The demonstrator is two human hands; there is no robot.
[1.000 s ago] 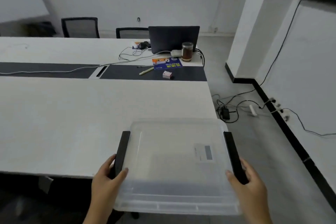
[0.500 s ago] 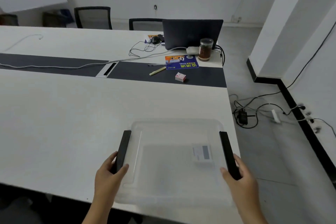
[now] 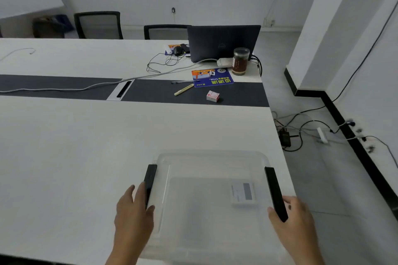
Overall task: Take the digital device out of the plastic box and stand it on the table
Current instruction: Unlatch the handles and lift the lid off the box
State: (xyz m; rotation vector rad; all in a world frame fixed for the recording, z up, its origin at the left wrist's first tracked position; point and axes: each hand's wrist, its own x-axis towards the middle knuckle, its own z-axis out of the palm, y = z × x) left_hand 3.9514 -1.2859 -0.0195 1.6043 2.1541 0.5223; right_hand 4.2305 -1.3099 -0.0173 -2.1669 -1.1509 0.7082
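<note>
A clear plastic box [image 3: 211, 211] with its lid on rests near the front right corner of the white table [image 3: 75, 146]. Black latches run down its left [image 3: 150, 180] and right [image 3: 275, 191] sides. Through the lid I see a small white digital device [image 3: 243, 193] with a grey screen, lying flat in the right half. My left hand [image 3: 134, 215] grips the left side at the latch, thumb on the lid. My right hand [image 3: 295, 219] holds the right latch's near end.
Across the dark centre strip [image 3: 64, 88] lie a yellow pen [image 3: 183, 89], a small red-white box [image 3: 212, 95] and a blue leaflet [image 3: 212, 77]. Behind them stand a laptop [image 3: 223, 42] and a brown jar [image 3: 240, 61]. Cables and a power strip [image 3: 322, 135] cover the floor at right.
The box has gone forward onto the table, where it now rests fully on the top instead of overhanging the edge. Both hands stayed at its sides.
</note>
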